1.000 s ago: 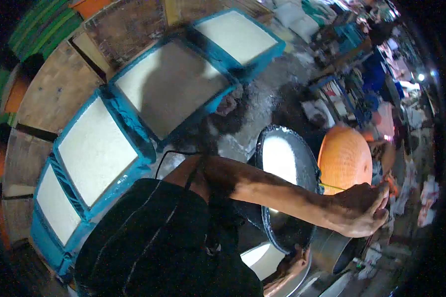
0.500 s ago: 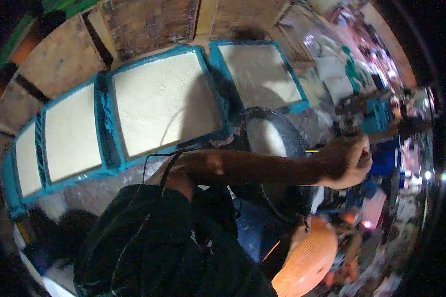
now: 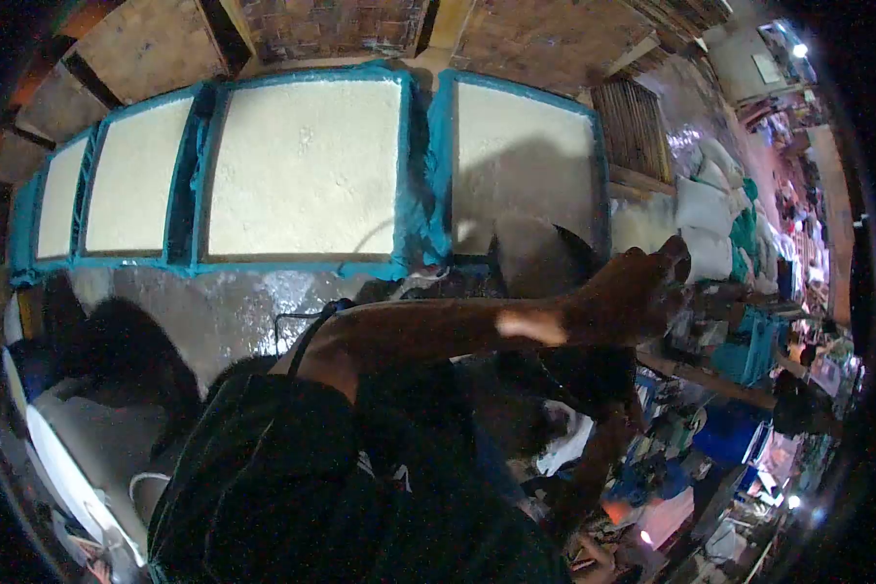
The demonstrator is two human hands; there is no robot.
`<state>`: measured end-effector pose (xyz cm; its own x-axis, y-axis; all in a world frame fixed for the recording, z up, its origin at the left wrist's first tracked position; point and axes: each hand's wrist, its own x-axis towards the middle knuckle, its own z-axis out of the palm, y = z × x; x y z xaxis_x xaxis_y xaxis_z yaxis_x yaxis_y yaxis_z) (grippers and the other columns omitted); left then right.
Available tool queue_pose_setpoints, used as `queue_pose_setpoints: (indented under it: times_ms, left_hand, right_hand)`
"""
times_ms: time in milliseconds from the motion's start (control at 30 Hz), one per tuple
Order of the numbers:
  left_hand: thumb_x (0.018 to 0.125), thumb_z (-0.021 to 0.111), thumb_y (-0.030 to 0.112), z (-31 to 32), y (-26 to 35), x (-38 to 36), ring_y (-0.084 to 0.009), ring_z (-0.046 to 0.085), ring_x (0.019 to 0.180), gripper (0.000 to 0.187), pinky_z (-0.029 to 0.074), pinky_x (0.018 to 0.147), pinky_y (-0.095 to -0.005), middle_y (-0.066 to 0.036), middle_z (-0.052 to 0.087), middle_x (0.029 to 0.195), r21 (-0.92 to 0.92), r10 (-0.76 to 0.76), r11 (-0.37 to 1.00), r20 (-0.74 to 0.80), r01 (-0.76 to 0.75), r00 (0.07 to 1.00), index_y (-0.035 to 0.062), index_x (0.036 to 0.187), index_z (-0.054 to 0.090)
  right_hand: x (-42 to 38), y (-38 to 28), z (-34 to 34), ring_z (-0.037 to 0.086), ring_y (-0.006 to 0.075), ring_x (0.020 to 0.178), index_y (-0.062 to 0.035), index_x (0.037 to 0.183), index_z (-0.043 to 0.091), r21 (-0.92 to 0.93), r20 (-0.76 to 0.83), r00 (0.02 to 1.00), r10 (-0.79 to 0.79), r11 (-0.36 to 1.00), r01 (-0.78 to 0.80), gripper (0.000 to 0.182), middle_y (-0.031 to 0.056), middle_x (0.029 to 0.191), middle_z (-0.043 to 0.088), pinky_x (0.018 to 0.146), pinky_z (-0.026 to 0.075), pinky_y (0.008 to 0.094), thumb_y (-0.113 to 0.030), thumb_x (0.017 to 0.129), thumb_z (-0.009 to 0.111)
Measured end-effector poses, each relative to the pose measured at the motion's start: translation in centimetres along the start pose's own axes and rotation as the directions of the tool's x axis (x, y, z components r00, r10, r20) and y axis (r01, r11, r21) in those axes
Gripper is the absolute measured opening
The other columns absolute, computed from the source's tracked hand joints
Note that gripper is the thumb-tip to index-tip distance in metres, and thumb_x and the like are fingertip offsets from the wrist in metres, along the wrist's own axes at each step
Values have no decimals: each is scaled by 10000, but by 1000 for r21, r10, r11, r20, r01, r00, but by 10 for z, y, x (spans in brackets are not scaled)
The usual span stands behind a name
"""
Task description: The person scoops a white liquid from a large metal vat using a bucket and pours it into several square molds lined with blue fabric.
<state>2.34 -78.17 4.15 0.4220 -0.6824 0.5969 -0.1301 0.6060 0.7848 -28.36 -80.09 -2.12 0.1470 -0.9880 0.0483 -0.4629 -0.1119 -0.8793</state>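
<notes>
My left arm stretches across the view, and my left hand is raised at its end with the fingers curled. Whether anything is inside them is hidden by shadow and blur. Behind the forearm is a dark round basin with pale material in it; the arm covers much of it. My right forearm comes up from below, and my right hand is in deep shadow near the basin's lower side. Its fingers cannot be made out. A whitish object shows beside it.
A row of teal-edged trays filled with white material lies along the wall beyond me. White sacks are stacked at the right. Near the lower left stands a large pale-rimmed container. A blue container and clutter are farther right.
The view has turned, bringing the sacks and the pale-rimmed container more into sight. My left hand sits higher and farther left in view. The orange bowl no longer shows.
</notes>
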Motion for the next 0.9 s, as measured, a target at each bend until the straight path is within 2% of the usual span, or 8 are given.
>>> queue_pose_setpoints:
  times_ms: [233, 467, 900]
  left_hand:
    - [806, 649, 95, 20, -20, 16, -415, 630, 676, 433, 480, 615, -528, -194, 612, 732, 42, 65, 997, -89, -61, 994, -2, 1143, 396]
    - [792, 651, 72, 41, -31, 26, -424, 636, 709, 464, 485, 650, -539, -205, 618, 754, 76, 143, 988, -163, -132, 976, -9, 1158, 378]
    - [771, 662, 35, 74, -35, 42, -432, 624, 647, 526, 490, 599, -536, -182, 607, 708, 45, 3, 999, -38, -2, 999, -1, 1188, 343]
  right_hand:
    - [72, -20, -42, 627, 215, 930, 36, 1219, 609, -212, 138, 983, -125, 965, 152, 421, 154, 1141, 638, 741, 529, 338, -265, 935, 534]
    - [95, -29, -61, 619, 199, 901, 43, 1208, 617, -293, 191, 969, -155, 933, 207, 415, 136, 1100, 644, 725, 521, 327, -243, 917, 542]
    - [117, -41, -92, 604, 168, 848, 56, 1187, 632, -356, 227, 957, -180, 899, 253, 405, 102, 1023, 655, 696, 505, 305, -202, 884, 556]
